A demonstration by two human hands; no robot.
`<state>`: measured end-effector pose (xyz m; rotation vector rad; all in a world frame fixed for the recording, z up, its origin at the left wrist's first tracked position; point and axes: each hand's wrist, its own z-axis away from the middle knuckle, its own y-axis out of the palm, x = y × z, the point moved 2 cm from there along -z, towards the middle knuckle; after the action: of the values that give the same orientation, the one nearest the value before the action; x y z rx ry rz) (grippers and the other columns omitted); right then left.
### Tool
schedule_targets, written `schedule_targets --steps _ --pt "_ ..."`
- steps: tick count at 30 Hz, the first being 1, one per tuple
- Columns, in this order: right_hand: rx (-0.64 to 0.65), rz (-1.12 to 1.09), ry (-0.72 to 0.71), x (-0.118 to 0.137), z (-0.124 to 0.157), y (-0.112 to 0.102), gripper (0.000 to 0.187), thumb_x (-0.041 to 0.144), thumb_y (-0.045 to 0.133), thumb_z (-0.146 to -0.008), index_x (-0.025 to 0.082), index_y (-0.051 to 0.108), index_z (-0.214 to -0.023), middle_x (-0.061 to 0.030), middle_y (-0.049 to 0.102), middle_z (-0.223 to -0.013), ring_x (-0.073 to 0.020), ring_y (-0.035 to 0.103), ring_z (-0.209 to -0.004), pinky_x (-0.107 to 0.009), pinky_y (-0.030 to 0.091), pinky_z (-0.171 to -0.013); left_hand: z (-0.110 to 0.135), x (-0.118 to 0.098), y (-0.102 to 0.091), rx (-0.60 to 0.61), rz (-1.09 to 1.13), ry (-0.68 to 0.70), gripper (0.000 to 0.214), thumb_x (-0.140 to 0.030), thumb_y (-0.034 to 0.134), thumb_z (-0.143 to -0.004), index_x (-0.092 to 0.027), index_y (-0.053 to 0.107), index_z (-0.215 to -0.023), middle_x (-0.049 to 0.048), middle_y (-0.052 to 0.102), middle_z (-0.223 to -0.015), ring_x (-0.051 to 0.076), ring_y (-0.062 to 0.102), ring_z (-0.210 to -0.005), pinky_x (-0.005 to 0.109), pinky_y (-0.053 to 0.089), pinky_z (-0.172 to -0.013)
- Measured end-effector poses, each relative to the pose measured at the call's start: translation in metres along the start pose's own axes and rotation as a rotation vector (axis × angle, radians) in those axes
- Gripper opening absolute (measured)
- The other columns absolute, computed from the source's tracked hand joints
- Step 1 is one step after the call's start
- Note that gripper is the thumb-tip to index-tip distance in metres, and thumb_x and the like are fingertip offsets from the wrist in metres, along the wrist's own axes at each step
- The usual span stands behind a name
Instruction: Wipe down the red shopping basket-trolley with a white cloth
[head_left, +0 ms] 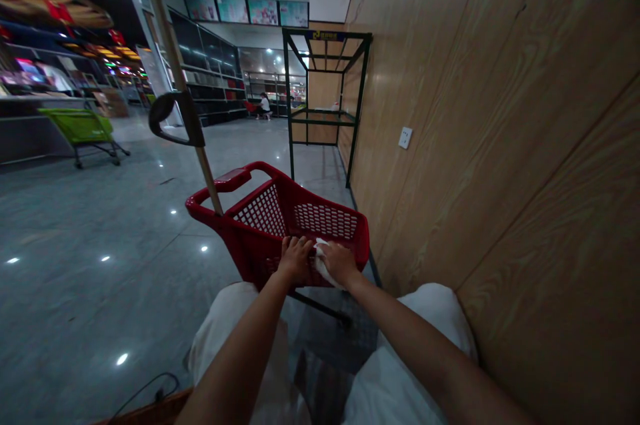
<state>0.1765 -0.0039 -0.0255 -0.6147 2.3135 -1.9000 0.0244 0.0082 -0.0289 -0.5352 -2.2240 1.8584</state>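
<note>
A red plastic shopping cart (pixel 245 248) with perforated basket walls stands just in front of my knees. My left hand (pixel 296 258) has its fingers curled over the cart's near rim. Beside it, my right hand (pixel 340 264) is closed around a white cloth (pixel 325 272), which presses against the same near side of the basket. Part of the cloth hangs below the rim, and the rest is hidden by the hand. A pale pole (pixel 207 178) rises past the cart's handle, with a black loop-shaped piece (pixel 189 120) attached to it.
A wood-panelled wall (pixel 500 145) with a socket (pixel 405 138) runs close along the right. Ahead stands a dark metal frame rack (pixel 320 122). A green shopping cart (pixel 83 125) is at the left. A person (pixel 263 105) sits low far back near the shelves (pixel 210 72).
</note>
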Motion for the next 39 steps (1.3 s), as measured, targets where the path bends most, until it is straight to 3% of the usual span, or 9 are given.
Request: schedule_targets --steps 5,9,14,18,23,26,29,34,39 --pt "-0.048 -0.022 -0.039 -0.062 0.034 0.0 0.037 0.025 0.046 -0.093 0.023 0.055 -0.129 -0.0072 0.063 -0.121 -0.0201 0.059 -0.104 -0.031 0.045 -0.091 -0.003 0.004 0.0 -0.049 0.019 0.023 0.063 -0.017 0.059 -0.058 -0.025 0.053 -0.12 0.0068 0.053 -0.126 0.029 0.041 -0.118 0.048 0.02 -0.107" --pt "-0.112 -0.031 -0.056 -0.081 0.046 -0.001 0.036 0.022 0.049 -0.089 0.02 0.059 -0.124 -0.01 0.063 -0.121 -0.0209 0.059 -0.106 -0.033 0.044 -0.094 -0.008 0.004 0.001 -0.042 0.014 0.051 0.064 -0.017 0.058 -0.058 -0.027 0.053 -0.121 0.0054 0.054 -0.124 0.028 0.041 -0.117 0.048 0.021 -0.107" --pt "-0.13 -0.041 -0.008 -0.062 0.044 -0.001 0.034 0.019 0.043 -0.092 0.02 0.06 -0.122 -0.0105 0.064 -0.12 -0.0201 0.06 -0.105 -0.034 0.045 -0.094 -0.011 0.014 -0.006 -0.036 -0.081 0.071 0.058 -0.013 0.05 -0.068 -0.027 0.052 -0.124 0.0067 0.052 -0.129 0.027 0.042 -0.121 0.049 0.024 -0.108" --pt "-0.098 -0.029 -0.012 -0.03 0.04 0.005 0.04 0.015 0.042 -0.091 0.019 0.056 -0.128 -0.0122 0.064 -0.117 -0.021 0.061 -0.103 -0.034 0.046 -0.093 -0.009 0.037 -0.015 -0.081 -0.185 0.015 0.055 -0.008 0.039 -0.078 -0.025 0.052 -0.129 0.0095 0.044 -0.144 0.027 0.029 -0.138 0.052 0.016 -0.113" --pt "-0.025 -0.093 -0.214 0.002 0.033 0.02 0.051 0.015 0.048 -0.089 0.014 0.044 -0.139 -0.0146 0.063 -0.117 -0.0225 0.06 -0.104 -0.034 0.048 -0.092 -0.014 0.06 -0.037 -0.048 -0.258 -0.04 0.045 -0.008 0.037 -0.082 -0.022 0.064 -0.115 0.0114 0.051 -0.139 0.028 0.033 -0.137 0.055 0.011 -0.115" --pt "-0.006 -0.126 -0.429 0.007 0.028 0.028 0.049 0.023 0.051 -0.091 0.017 0.045 -0.139 -0.0137 0.06 -0.123 -0.0228 0.056 -0.112 -0.034 0.046 -0.096 -0.017 0.054 -0.046 0.047 -0.241 0.006 0.041 -0.009 0.039 -0.083 -0.024 0.067 -0.107 0.009 0.057 -0.133 0.028 0.045 -0.129 0.058 0.014 -0.113" --pt "-0.001 -0.112 -0.504 0.0 0.02 0.03 0.049 0.025 0.051 -0.092 0.023 0.043 -0.141 -0.012 0.054 -0.132 -0.0228 0.051 -0.12 -0.036 0.043 -0.1 -0.011 0.035 -0.042 0.062 -0.173 0.049 0.036 -0.014 0.041 -0.087 -0.026 0.064 -0.111 0.0055 0.058 -0.131 0.024 0.048 -0.127 0.055 0.02 -0.113" --pt "0.048 -0.09 -0.399 -0.035 0.004 0.02 0.05 0.022 0.052 -0.091 0.028 0.044 -0.14 -0.0082 0.053 -0.135 -0.0197 0.05 -0.122 -0.038 0.037 -0.106 0.011 0.014 -0.017 0.025 -0.012 0.06 0.039 -0.043 0.039 -0.093 -0.024 0.059 -0.121 0.0067 0.053 -0.138 0.028 0.032 -0.138 0.054 0.025 -0.112" --pt "0.062 -0.059 -0.269 -0.063 -0.002 0.005 0.053 0.013 0.051 -0.088 0.028 0.045 -0.138 -0.0069 0.051 -0.138 -0.019 0.046 -0.126 -0.044 0.029 -0.111 0.016 0.002 0.002 -0.039 0.016 0.09 0.066 -0.062 0.055 -0.079 -0.017 0.053 -0.128 0.0118 0.049 -0.14 0.031 0.021 -0.143 0.052 0.015 -0.117"
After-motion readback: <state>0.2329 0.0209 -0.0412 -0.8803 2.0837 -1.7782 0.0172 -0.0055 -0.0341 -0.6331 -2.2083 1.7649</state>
